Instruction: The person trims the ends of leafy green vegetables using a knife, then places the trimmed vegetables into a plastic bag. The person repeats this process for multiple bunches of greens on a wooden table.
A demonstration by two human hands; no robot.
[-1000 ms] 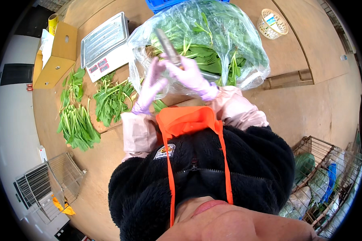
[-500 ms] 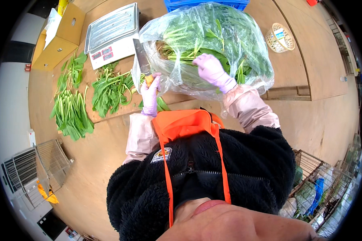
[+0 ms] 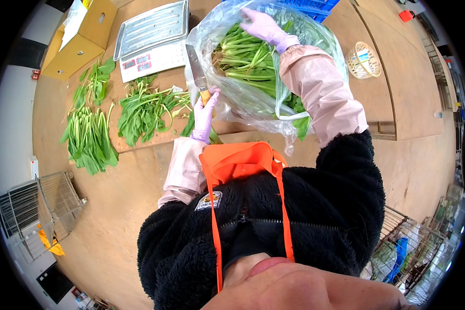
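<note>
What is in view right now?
Table: one, brown, in front
Plastic bag: one, clear, table centre
Bagged leafy greens: uncountable, green, inside bag
Knife: one, silver, bag's left edge
Loose leafy greens: several bunches, green, table left
Scale: one, white, beyond loose greens
Crate: one, blue, behind bag
Box: one, tan, far left
Basket: one, cream, table right
Wire cages: at least two, metallic, both lower sides
Apron: one, orange, chest
Jacket: one, black, torso
Left grip: one, lilac-gloved, holding knife
Right grip: one, lilac-gloved, at bag

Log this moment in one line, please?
left hand: holds knife | right hand: over plastic bag | leafy greens: inside and beside bag
</note>
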